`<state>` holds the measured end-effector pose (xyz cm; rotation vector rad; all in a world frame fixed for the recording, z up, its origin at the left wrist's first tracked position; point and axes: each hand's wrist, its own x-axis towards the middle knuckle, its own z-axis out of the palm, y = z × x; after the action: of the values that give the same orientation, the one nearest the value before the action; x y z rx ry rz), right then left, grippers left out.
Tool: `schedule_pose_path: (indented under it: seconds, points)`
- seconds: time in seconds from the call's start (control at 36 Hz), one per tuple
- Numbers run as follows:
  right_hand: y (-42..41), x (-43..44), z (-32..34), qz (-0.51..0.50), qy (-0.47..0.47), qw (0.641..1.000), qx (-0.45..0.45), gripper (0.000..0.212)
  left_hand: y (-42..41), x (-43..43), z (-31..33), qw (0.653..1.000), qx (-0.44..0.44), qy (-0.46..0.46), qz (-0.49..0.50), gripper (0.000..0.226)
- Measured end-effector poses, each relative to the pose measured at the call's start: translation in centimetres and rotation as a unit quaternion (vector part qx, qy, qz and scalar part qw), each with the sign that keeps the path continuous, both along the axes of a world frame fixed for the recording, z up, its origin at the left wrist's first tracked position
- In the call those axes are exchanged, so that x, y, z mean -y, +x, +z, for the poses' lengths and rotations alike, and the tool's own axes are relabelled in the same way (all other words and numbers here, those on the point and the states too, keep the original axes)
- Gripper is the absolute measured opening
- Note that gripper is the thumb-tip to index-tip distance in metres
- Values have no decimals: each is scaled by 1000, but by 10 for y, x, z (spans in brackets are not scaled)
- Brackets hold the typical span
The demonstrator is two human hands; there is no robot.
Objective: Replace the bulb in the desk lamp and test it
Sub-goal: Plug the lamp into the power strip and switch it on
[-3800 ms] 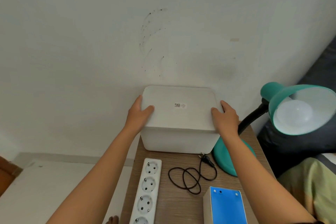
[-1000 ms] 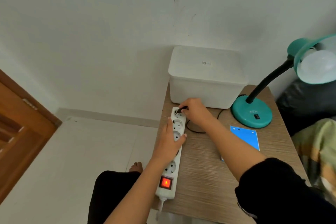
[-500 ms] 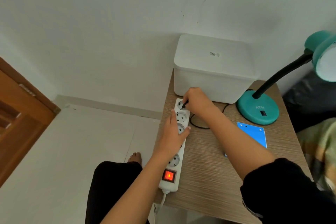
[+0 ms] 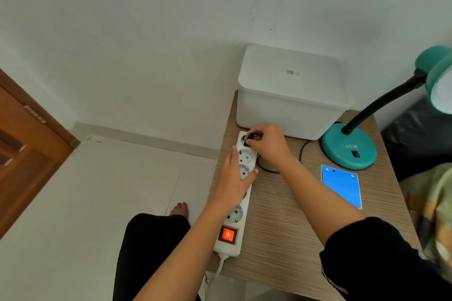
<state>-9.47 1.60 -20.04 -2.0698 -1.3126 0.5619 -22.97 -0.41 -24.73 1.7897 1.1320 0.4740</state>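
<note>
A teal desk lamp point(image 4: 348, 148) stands at the table's far right; its black neck curves up to the shade point(image 4: 439, 80), cut off by the frame edge, with a white bulb inside. A white power strip point(image 4: 238, 205) lies along the table's left edge, its red switch point(image 4: 228, 235) glowing. My right hand point(image 4: 267, 142) pinches the lamp's black plug point(image 4: 250, 139) at the strip's farthest socket. My left hand point(image 4: 233, 179) presses flat on the middle of the strip. The black cord point(image 4: 302, 151) runs from the plug toward the lamp base.
A white lidded box point(image 4: 291, 91) sits against the wall at the back of the wooden table point(image 4: 281, 227). A blue-topped box point(image 4: 341, 184) lies in front of the lamp base. A wooden door point(image 4: 22, 151) is at the left, and bedding point(image 4: 430, 203) at the right.
Both hands left the white box and came down to the power strip. Over the last second my right hand has kept the plug at the farthest socket; the view drifted slightly left.
</note>
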Motion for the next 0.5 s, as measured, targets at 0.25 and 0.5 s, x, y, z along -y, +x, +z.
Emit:
schedule_pose_path:
  seconds: [0.25, 0.5]
  points:
    - [3, -10, -1, 19, -34, 999, 6, 16, -1, 0, 1, 1000, -3, 1, -3, 84]
    - [5, -5, 5, 67, -62, 995, 29, 20, 0, 2, 3, 1000, -12, 10, -7, 83]
